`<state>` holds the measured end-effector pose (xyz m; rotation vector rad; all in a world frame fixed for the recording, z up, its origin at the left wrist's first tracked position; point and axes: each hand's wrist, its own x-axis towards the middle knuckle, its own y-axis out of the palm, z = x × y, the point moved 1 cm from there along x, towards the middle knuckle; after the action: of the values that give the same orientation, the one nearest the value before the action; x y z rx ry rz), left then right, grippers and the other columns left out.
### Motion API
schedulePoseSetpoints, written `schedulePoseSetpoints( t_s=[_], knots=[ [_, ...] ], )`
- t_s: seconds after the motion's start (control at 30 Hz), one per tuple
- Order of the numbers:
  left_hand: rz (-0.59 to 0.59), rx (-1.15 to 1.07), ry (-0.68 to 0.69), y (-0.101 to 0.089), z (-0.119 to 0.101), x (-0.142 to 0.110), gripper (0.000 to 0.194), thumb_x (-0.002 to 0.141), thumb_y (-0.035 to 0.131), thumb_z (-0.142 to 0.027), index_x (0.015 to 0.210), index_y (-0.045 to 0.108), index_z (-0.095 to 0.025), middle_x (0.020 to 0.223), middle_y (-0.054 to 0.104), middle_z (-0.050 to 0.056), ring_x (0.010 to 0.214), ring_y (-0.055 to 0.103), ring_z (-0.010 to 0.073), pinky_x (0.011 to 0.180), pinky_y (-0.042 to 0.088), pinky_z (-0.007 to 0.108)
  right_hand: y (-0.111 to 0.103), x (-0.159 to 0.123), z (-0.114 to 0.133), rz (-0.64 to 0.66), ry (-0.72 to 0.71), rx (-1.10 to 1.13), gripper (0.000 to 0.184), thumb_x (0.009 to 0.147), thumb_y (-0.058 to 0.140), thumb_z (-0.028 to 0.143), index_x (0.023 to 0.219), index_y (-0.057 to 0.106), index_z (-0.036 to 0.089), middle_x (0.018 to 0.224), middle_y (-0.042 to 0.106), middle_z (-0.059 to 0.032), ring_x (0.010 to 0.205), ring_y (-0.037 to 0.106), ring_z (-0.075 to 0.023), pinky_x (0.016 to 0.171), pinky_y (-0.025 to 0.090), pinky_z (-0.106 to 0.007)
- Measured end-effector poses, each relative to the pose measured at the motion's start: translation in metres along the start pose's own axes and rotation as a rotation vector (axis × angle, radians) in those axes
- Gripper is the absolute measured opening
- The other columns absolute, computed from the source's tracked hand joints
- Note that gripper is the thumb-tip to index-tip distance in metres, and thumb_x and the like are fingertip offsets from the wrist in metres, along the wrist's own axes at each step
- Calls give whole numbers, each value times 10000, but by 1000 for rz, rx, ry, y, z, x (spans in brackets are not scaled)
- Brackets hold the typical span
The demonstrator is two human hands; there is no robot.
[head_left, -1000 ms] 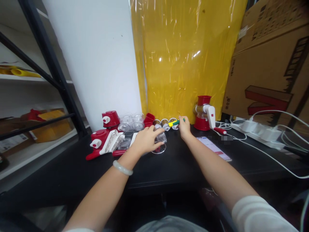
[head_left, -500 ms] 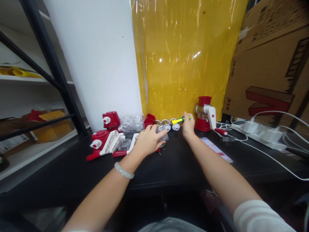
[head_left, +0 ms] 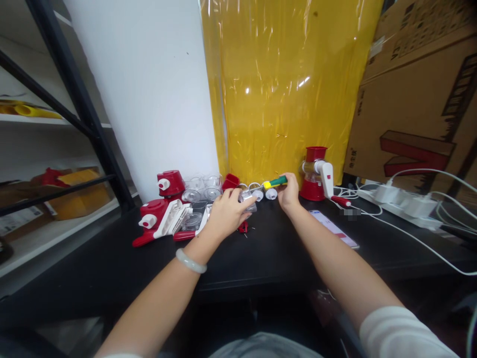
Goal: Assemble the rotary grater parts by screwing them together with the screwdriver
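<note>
My left hand (head_left: 227, 211) is closed round a clear plastic part (head_left: 247, 201), lifted a little above the black table. A screwdriver (head_left: 275, 182) with a yellow and green handle is gripped in my right hand (head_left: 289, 193); its shaft points left toward the clear part, and I cannot tell whether the tip touches it. Below the clear part lies a small red piece (head_left: 243, 227) with tiny slivers beside it, perhaps screws. White-ended drums (head_left: 271, 194) stand in a row just behind the hands, next to a red hopper (head_left: 231, 181).
To the left are red bases (head_left: 152, 215), white crank arms (head_left: 173, 221) and several clear housings (head_left: 203, 188). A whole red and white rotary grater (head_left: 315, 174) stands at the back right. Near my right forearm are a phone (head_left: 331, 227) and a white power strip (head_left: 402, 209) with cables.
My left hand has picked the clear part up off the table and tilted it, uncovering the small red piece. The screwdriver has shifted slightly in my right hand, its handle now angled higher.
</note>
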<state>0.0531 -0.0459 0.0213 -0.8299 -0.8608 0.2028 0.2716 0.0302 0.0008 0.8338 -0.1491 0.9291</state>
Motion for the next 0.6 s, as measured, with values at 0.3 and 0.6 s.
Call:
schedulePoseSetpoints(
  t_s=[0.3, 0.6],
  knots=[
    [0, 14, -28, 4, 2, 0, 431, 891, 610, -355, 1312, 522, -374, 1317, 502, 126, 1190, 450, 329, 865, 426, 461, 0, 3, -6, -10, 77, -40, 345, 733, 602, 539, 773, 444, 235, 617, 426, 71, 486, 405, -86, 466, 350, -220],
    [3, 15, -34, 4, 2, 0, 437, 880, 628, -341, 1302, 524, -387, 1328, 498, 111, 1198, 441, 319, 882, 412, 455, -3, 1, -5, 28, 41, 8, 316, 748, 482, 527, 754, 530, 215, 824, 534, -4, 687, 534, -126, 565, 461, -250]
  ],
)
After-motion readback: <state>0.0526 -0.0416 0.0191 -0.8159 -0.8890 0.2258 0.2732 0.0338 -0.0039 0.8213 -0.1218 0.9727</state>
